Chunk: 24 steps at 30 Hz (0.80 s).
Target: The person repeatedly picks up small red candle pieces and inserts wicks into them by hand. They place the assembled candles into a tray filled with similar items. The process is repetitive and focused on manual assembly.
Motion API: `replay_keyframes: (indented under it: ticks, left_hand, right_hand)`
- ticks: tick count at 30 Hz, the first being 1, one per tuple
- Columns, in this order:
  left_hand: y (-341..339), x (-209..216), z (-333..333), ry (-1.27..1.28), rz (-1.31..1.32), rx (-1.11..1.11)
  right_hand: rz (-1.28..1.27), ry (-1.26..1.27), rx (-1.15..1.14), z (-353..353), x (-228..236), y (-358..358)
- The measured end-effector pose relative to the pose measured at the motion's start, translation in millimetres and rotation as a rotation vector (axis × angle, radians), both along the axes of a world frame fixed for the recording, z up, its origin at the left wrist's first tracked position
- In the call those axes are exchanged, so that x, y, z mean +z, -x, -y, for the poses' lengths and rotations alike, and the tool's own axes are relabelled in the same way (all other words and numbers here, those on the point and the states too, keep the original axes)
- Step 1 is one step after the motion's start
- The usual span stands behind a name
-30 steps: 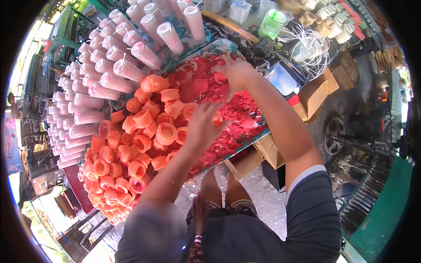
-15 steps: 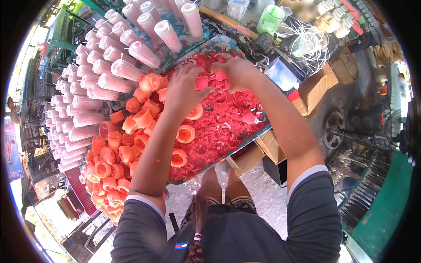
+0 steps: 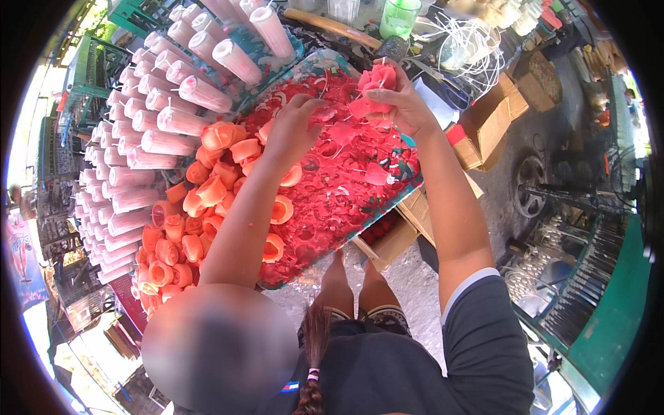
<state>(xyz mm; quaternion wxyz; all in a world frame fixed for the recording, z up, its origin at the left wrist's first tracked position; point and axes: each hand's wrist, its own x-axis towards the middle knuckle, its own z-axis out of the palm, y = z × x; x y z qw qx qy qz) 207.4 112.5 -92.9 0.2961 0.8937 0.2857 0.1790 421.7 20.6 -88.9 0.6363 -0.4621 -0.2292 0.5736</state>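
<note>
My right hand (image 3: 404,107) is raised over the far right of the tray, its thumb and fingers closed on a red flower-shaped wax piece (image 3: 377,83) with a pale wick-like tip. My left hand (image 3: 296,128) hovers over the red wax scraps (image 3: 325,214), thumb and fingers apart, with nothing visible in it. Loose red petal-like pieces (image 3: 342,133) lie between the hands, and another red piece (image 3: 377,174) with a white strand lies nearer the right edge. Orange rose-shaped wax cups (image 3: 225,135) are heaped beside and partly behind my left forearm.
Rows of pale pink cylinders with wicks (image 3: 162,149) crowd the left side. Beyond the tray (image 3: 384,220) are a wooden stick (image 3: 332,28), a green cup (image 3: 400,17) and a tangle of white cord (image 3: 463,48). Open cardboard boxes (image 3: 491,124) stand at the right.
My right hand has lifted away from the scraps with the red wax piece and turned its palm side into view. My left hand has stayed near the same spot, its fingers more curled.
</note>
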Motion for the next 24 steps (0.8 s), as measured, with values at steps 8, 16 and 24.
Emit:
replay_keyframes:
  ticks: [8, 16, 24]
  left_hand:
    - [-26.4, -18.8, 28.4, -0.175, 0.088, -0.145]
    - [-23.1, -17.7, 30.0, -0.073, -0.114, -0.211]
    - [-76.7, 20.4, 28.9, -0.255, -0.239, -0.182]
  right_hand:
    - [-0.522, -0.396, -0.156, 92.1, 7.0, 25.4]
    - [-0.654, -0.128, -0.279, 165.0, -26.0, 43.5]
    - [-0.763, -0.120, -0.247, 181.3, -25.7, 51.3]
